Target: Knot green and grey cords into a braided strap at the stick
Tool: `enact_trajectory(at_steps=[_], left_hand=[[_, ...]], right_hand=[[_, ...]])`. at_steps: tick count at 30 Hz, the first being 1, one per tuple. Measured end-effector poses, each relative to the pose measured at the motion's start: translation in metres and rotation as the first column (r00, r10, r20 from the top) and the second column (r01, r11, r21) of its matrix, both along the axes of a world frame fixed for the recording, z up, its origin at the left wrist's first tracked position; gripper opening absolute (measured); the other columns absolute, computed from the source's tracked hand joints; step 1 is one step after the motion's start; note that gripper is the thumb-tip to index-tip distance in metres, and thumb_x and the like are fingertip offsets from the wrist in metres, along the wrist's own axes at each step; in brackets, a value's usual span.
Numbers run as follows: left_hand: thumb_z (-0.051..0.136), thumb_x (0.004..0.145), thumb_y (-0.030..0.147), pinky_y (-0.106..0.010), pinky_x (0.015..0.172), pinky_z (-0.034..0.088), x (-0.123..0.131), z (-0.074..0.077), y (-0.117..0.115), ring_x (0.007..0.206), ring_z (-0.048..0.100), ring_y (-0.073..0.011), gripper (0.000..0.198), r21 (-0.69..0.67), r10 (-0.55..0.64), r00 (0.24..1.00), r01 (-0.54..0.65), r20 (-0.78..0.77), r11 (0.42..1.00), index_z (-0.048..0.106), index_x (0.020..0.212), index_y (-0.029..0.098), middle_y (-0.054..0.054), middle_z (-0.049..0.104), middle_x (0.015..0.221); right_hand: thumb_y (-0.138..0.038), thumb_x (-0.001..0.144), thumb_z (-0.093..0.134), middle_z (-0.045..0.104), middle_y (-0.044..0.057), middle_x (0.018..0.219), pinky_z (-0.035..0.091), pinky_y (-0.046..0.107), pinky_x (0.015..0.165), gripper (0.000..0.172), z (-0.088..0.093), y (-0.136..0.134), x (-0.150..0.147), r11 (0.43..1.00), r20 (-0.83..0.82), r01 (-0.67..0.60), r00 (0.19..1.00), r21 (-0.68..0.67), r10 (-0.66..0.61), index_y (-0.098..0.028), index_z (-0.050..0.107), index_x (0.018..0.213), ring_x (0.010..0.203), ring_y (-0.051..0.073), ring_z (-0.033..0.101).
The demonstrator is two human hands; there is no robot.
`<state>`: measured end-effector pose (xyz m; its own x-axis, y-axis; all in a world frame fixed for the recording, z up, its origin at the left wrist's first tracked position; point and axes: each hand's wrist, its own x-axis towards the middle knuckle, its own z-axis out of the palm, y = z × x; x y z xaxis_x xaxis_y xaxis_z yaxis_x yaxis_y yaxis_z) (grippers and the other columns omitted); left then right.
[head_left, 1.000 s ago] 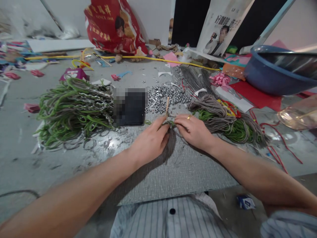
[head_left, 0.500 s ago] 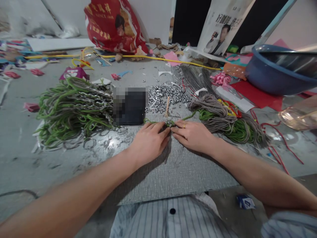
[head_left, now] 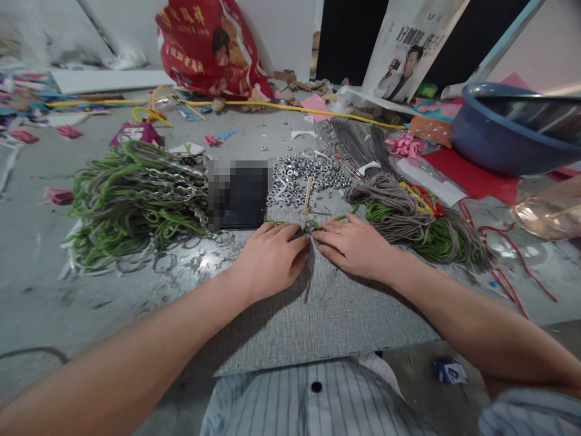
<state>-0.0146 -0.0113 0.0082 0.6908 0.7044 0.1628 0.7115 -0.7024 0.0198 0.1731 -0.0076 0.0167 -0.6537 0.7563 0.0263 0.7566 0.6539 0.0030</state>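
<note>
Between my hands, a small green cord piece with metal parts [head_left: 309, 226] lies on the grey table, just below a thin wooden stick [head_left: 307, 195] standing at a metal ring. My left hand [head_left: 276, 257] is closed on the left end of the cord, its fingers bent and pressed together. My right hand [head_left: 351, 245], with a ring on one finger, is closed on the right end. Green cord runs from under its fingertips towards a bundle of grey and green cords [head_left: 403, 212]. The fingertips hide part of the cord.
Finished-looking green and grey cords with chains [head_left: 136, 203] lie left, beside a black phone-like object [head_left: 242, 195]. Silver nuts [head_left: 304, 172] are scattered behind my hands. Further back are grey wires [head_left: 361, 142], a red bag [head_left: 211, 51] and, at right, a blue basin [head_left: 503, 136].
My left hand has shifted very slightly left and my right hand's fingers have moved a little over the cord on the right. The objects around them stay where they were.
</note>
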Motion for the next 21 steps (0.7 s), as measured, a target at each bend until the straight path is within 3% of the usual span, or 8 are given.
enact_trajectory(at_steps=[5, 13, 21], left_hand=[[0.039, 0.085, 0.029, -0.039, 0.08, 0.043, 0.002, -0.003, 0.001, 0.092, 0.056, -0.0243, 0.034, -0.02, 0.031, 0.999, -0.03, 0.025, 0.999, 0.055, 0.112, 0.015, -0.01, 0.06, 0.105], [0.035, 0.087, 0.034, -0.041, 0.083, 0.042, 0.001, -0.002, -0.002, 0.098, 0.056, -0.0262, 0.037, 0.013, 0.017, 0.998, -0.016, -0.061, 1.0, 0.059, 0.111, 0.021, -0.013, 0.056, 0.115], [0.04, 0.084, 0.047, -0.047, 0.093, 0.034, -0.008, 0.013, 0.004, 0.115, 0.046, -0.0303, 0.039, -0.174, -0.118, 0.973, 0.083, -0.199, 0.981, 0.057, 0.116, 0.031, -0.014, 0.049, 0.127]], right_hand=[[-0.03, 0.09, 0.035, 0.056, 0.018, 0.119, 0.035, 0.047, 0.089, 0.035, 0.002, -0.002, -0.001, 1.0, 0.065, -0.008, 0.998, -0.016, 0.009, -0.016, 0.057, 0.113, 0.111, 0.028, 0.052], [-0.03, 0.09, 0.035, 0.053, 0.019, 0.123, 0.033, 0.05, 0.091, 0.034, 0.007, -0.001, 0.001, 0.997, 0.078, -0.028, 0.996, -0.075, 0.034, -0.017, 0.06, 0.111, 0.114, 0.028, 0.05], [-0.033, 0.089, 0.038, 0.056, 0.016, 0.119, 0.032, 0.055, 0.09, 0.033, 0.015, 0.0, 0.003, 0.985, 0.092, -0.007, 0.996, -0.173, 0.023, -0.022, 0.062, 0.108, 0.112, 0.028, 0.051]])
